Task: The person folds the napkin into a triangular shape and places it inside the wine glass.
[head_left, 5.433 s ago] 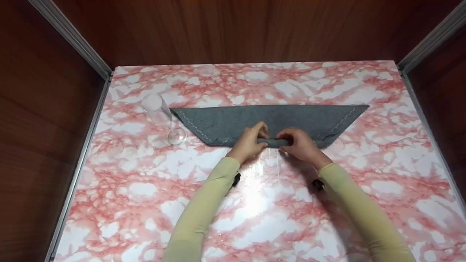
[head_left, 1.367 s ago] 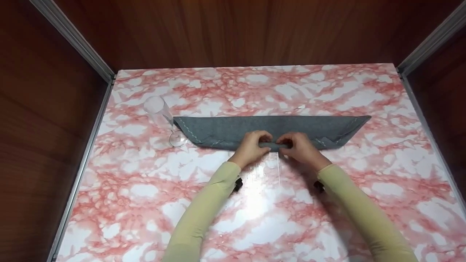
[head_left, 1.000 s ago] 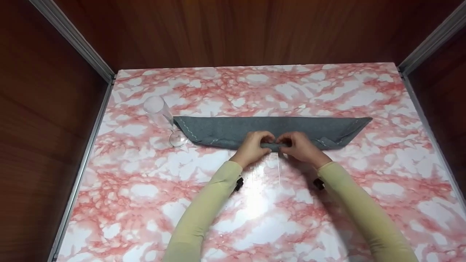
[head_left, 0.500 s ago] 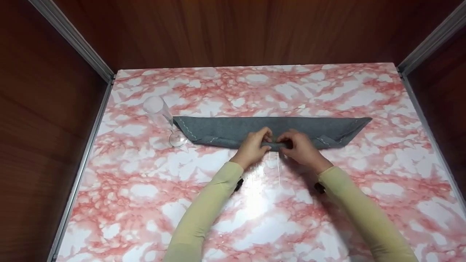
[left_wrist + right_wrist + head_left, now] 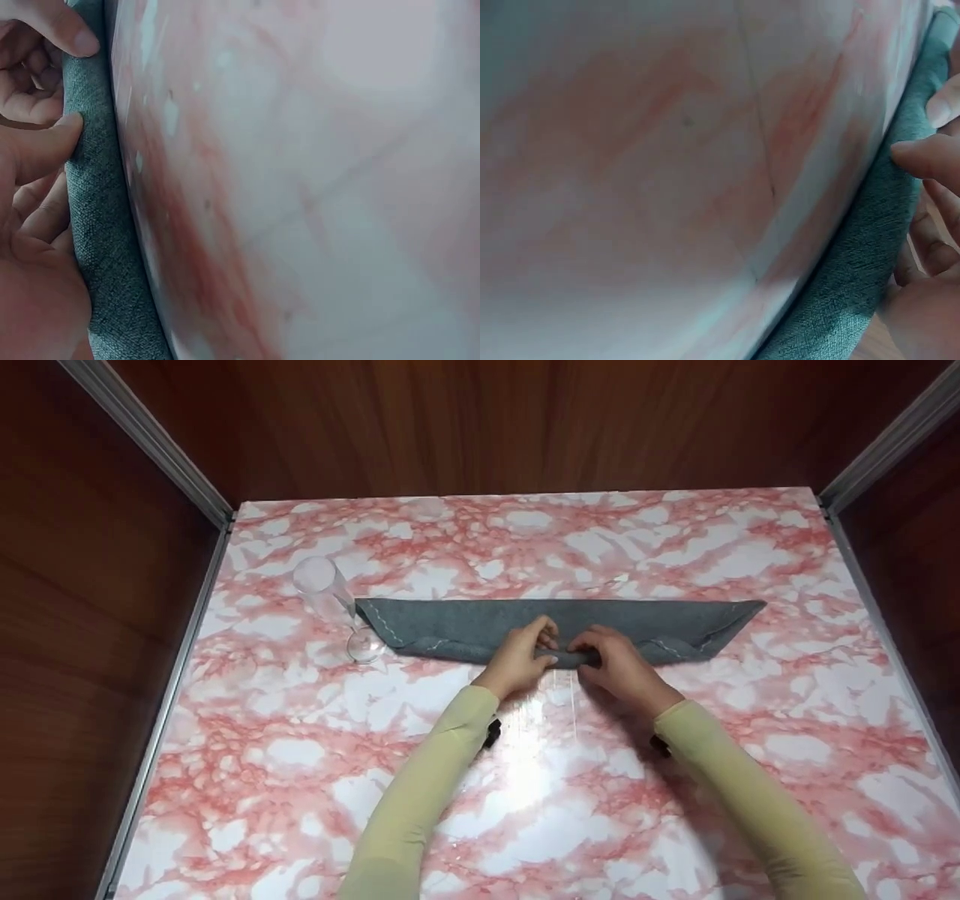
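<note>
A grey cloth (image 5: 465, 619) with pale stitching near its slanted ends lies across the table, its near edge rolled into a tube. At the middle of that roll, my left hand (image 5: 516, 660) pinches it, thumb on the near side and fingers curled over the far side. Close beside it, my right hand (image 5: 621, 667) grips the same roll in a mirrored hold. In the left wrist view both thumbs press on the rolled cloth (image 5: 109, 232). The right wrist view shows the roll (image 5: 862, 240) between thumb and fingers; some fingertips are hidden behind it.
A clear stemmed glass (image 5: 330, 596) stands just off the cloth's left end, its round foot close to the cloth. The red-and-white marbled table (image 5: 300, 780) is bounded by dark wood panels (image 5: 480, 427) at the back and sides.
Over the last seconds the cloth's far edge has come nearer and its flat part has narrowed as the near edge rolled up. Lately the left fingers have reached slightly farther over the roll.
</note>
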Demonstrator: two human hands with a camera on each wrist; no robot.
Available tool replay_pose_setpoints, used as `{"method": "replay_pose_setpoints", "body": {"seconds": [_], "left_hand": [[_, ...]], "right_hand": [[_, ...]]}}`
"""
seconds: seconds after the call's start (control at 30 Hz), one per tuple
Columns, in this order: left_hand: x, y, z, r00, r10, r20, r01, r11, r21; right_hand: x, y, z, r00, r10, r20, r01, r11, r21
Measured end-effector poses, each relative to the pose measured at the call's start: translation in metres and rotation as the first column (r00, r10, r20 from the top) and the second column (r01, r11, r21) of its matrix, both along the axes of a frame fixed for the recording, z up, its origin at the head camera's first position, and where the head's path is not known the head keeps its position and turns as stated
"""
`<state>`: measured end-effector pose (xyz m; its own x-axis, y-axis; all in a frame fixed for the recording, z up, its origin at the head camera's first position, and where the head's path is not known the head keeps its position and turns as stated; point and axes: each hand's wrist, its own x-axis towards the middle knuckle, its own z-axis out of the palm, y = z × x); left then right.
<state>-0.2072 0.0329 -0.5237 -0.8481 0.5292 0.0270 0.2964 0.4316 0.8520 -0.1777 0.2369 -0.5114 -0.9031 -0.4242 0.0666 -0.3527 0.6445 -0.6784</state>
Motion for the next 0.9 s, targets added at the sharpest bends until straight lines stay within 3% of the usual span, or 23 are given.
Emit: {"method": "replay_pose_setpoints", "body": {"seconds": [0.27,0.57,0.9], "left_hand": [[-0.001,0.000,0.003,1.000,-0.004,0.004,0.004,1.000,-0.009],[0.001,-0.002,0.002,0.995,-0.005,-0.104,-0.005,0.995,-0.097],[0.003,-0.005,0.001,0.983,0.020,-0.184,-0.053,0.983,-0.177]], "right_hand": [[-0.009,0.001,0.000,0.999,0.019,0.044,-0.018,1.000,-0.014],[-0.016,-0.001,0.003,0.994,0.023,0.106,-0.025,1.000,0.015],[-0.023,-0.001,0.004,0.990,0.017,0.142,-0.009,0.998,-0.058]]}}
